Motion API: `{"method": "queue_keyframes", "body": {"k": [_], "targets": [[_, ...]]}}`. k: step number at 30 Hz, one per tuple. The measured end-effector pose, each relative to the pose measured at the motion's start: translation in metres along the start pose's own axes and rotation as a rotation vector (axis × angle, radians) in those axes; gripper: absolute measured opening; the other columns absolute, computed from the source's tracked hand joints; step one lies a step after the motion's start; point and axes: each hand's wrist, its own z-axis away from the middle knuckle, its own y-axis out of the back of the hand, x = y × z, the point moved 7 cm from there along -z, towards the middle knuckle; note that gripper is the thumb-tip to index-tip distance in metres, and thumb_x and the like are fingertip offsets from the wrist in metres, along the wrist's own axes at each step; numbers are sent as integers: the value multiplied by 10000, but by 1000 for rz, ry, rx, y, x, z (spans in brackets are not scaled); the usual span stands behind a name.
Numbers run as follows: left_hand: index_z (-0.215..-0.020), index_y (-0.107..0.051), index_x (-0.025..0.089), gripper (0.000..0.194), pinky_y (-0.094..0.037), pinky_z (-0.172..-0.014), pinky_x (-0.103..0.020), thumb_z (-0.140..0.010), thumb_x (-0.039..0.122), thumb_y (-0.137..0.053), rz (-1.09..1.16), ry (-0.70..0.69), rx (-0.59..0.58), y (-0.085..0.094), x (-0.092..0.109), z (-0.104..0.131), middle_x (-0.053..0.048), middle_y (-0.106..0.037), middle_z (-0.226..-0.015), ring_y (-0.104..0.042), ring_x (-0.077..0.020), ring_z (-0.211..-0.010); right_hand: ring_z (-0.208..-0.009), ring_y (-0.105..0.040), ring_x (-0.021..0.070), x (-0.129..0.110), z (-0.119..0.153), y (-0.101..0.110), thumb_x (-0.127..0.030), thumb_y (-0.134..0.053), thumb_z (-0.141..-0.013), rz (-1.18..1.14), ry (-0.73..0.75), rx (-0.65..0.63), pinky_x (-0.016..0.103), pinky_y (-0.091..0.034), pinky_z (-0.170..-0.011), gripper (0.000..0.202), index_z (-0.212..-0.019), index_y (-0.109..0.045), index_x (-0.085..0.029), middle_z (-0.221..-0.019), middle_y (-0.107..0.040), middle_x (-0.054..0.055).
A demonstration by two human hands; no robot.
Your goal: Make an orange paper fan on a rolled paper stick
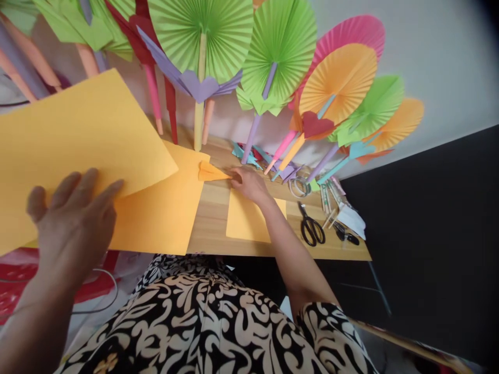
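Right hand (249,184) pinched on the narrow tip of a folded orange piece (211,171), its wide end at the right edge of the lower orange sheet (159,218). Left hand (76,228) open, fingers spread over the near edge of the upper orange sheet (86,124), which overlaps the lower one. Small orange sheet (245,221) on table (210,218) beneath right forearm, black scissors (311,231) to its right

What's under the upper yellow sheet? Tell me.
A second yellow sheet shows partly beneath the upper sheet; its covered part, and anything else there, can't be seen.
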Motion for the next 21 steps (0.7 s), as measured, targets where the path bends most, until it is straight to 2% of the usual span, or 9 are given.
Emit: {"method": "queue_keyframes", "body": {"k": [3,7,12,16,18,21], "targets": [[-1410,-492,400,465,-170,-1143,-725,-958,314,-559,-162,103,-40,-10,-3,9,-18,-311,-1641,-378,-431,-1435,-1116,-614,238,-1,-5,-5,-188,-583,-880,27,8,2,343,-471,-908,292,-1156,-677,-196,-1176,-709,88],[-1343,-562,292,402,-216,-1156,-690,-946,340,-601,-189,99,-88,-13,12,6,-88,-359,-1615,-392,-431,-1431,-1011,-614,242,-3,-14,-11,-175,-563,-854,60,15,16,333,-453,-822,178,-974,-693,-193,-1049,-717,90],[-1349,-541,256,386,-281,-1161,-626,-969,311,-580,-171,-43,-61,-14,58,-15,-109,-444,-1563,-435,-375,-1417,-958,-608,248,-6,-12,-5,-144,-564,-824,96,37,31,344,-424,-824,140,-897,-679,-177,-993,-712,111],[-1372,-506,301,389,-258,-1183,-602,-985,315,-542,-83,-191,-50,-27,100,-32,-70,-460,-1557,-430,-324,-1427,-977,-612,257,-4,-3,5,-180,-573,-844,106,61,72,343,-424,-814,123,-912,-675,-168,-1009,-710,126],[-1369,-503,308,384,-256,-1186,-595,-987,315,-532,-62,-224,-51,-35,112,-38,-78,-478,-1542,-434,-311,-1427,-958,-621,241,3,-1,11,-221,-584,-853,16,38,97,326,-431,-783,120,-928,-668,-179,-1012,-713,102],[-1357,-509,319,379,-279,-1173,-602,-979,307,-541,-47,-245,-53,-42,117,-40,-90,-517,-1508,-462,-307,-1408,-918,-637,217,17,3,20,-268,-581,-861,-159,-22,107,309,-443,-759,136,-950,-653,-194,-1000,-724,68]]}}
